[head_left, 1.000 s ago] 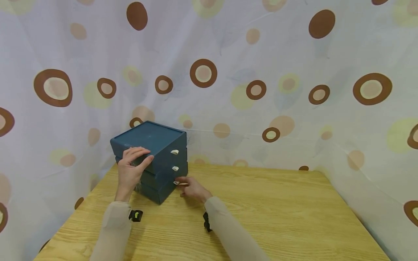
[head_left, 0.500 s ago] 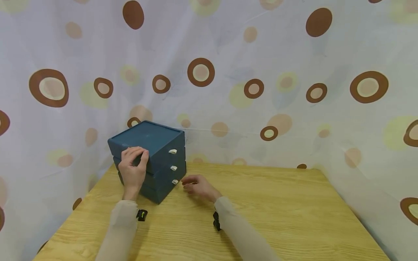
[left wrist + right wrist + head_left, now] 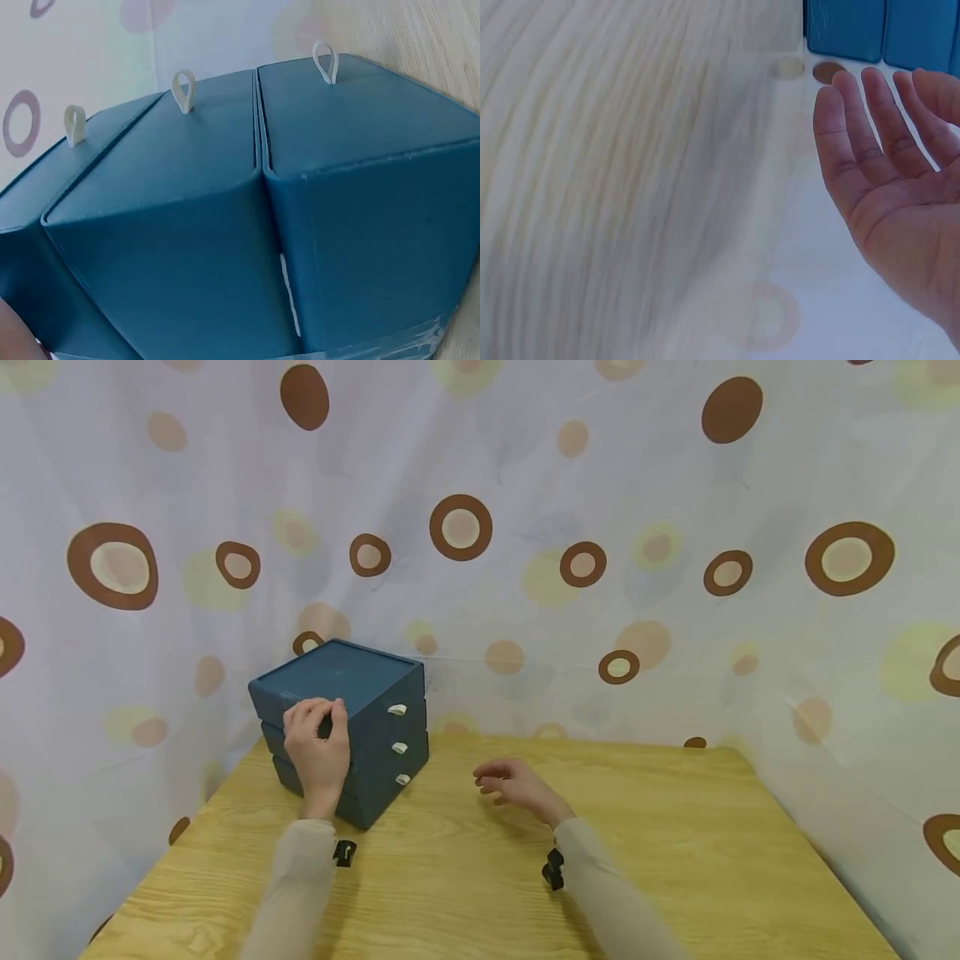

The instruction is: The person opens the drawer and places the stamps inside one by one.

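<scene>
A dark blue drawer unit (image 3: 341, 672) with three stacked drawers stands at the left of the table, all drawers pushed in. Each drawer front has a small white loop pull; the lowest pull (image 3: 402, 780) sits near the tabletop. My left hand (image 3: 317, 747) is at the unit's near top edge, fingers bent and thumb raised, with nothing visible between them. Only a bit of that hand shows in the left wrist view, beside the blue side wall (image 3: 172, 277). Away from the unit, my right hand (image 3: 517, 785) hovers over the table with loose, empty fingers (image 3: 889, 127).
The wooden table (image 3: 675, 843) stretches to the right of the unit. A white curtain (image 3: 525, 460) with brown and pale circles hangs behind and along both sides, close to the unit's back. Clear tape (image 3: 397, 341) runs along the unit's side.
My right hand has let go of the lowest loop pull and moved right, away from the unit. My left hand has shifted slightly right along the top edge. The unit stays put.
</scene>
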Available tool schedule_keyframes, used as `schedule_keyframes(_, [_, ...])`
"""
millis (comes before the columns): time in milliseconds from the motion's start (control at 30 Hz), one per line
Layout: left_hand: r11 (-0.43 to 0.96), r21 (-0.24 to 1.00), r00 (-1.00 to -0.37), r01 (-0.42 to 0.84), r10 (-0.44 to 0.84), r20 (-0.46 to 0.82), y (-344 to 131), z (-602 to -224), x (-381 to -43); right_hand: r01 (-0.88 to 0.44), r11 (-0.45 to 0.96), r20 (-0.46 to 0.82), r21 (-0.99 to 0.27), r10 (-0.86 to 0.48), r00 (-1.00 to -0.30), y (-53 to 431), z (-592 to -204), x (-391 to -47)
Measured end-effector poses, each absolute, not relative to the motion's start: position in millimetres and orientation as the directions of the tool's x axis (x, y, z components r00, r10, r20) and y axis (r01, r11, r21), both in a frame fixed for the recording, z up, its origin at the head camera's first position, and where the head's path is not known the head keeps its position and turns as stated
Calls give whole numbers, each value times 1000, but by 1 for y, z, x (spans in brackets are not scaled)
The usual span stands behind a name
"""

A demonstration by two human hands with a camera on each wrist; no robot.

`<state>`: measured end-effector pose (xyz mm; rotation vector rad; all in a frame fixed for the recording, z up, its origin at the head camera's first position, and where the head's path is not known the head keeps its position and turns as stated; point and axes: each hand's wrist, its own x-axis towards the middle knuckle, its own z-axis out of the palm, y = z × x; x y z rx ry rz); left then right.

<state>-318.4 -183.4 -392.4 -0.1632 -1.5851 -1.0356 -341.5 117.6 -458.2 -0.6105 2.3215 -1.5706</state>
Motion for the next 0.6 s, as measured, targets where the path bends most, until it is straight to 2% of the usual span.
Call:
schedule_keyframes(233, [690,503,-306,521,-399,864,-170,-394,-316,-220,401,31,-889,-427,-904,151,-451,-333])
schedule_keyframes(467, [801,380,-252,463,-292,923,-159,-399,-308,-332,586,123,-739,-367,-922,168,-446,-325])
schedule_keyframes(600, [834,284,-229,473,-194,954,-147,-405,-304,-334,639,154,-693,-322,-934,177,-441,-315])
